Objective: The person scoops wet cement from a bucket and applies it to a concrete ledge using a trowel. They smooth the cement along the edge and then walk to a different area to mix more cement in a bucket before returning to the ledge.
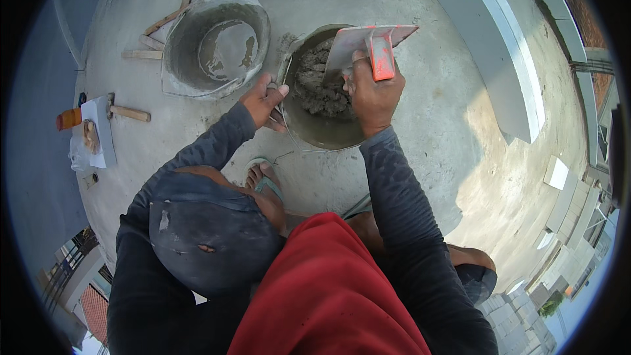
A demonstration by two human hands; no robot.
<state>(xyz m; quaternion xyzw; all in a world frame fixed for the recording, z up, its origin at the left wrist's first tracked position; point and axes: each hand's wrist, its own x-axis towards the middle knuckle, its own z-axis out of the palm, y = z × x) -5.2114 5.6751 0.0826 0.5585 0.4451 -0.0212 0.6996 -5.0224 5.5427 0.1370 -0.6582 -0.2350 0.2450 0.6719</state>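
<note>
A round bucket (309, 133) of wet grey mortar (315, 85) stands on the floor in front of me. My left hand (263, 102) holds its left rim, thumb up and fingers at the outer side. My right hand (373, 97) grips a flat trowel (348, 41) with a red handle above the mortar, over the bucket's right part; the blade hides some of the mortar. A second, wider bucket (182, 49) stands to the left, pale and wet at the bottom, with wooden sticks (141, 54) lying beside it.
A hammer (130, 113), white block (102, 151) and orange container (69, 118) lie at left. Long pale blocks (490, 52) lie at right, another along the top. Blue-grey walling runs down the far left. My sandalled foot (259, 177) is just below the mortar bucket.
</note>
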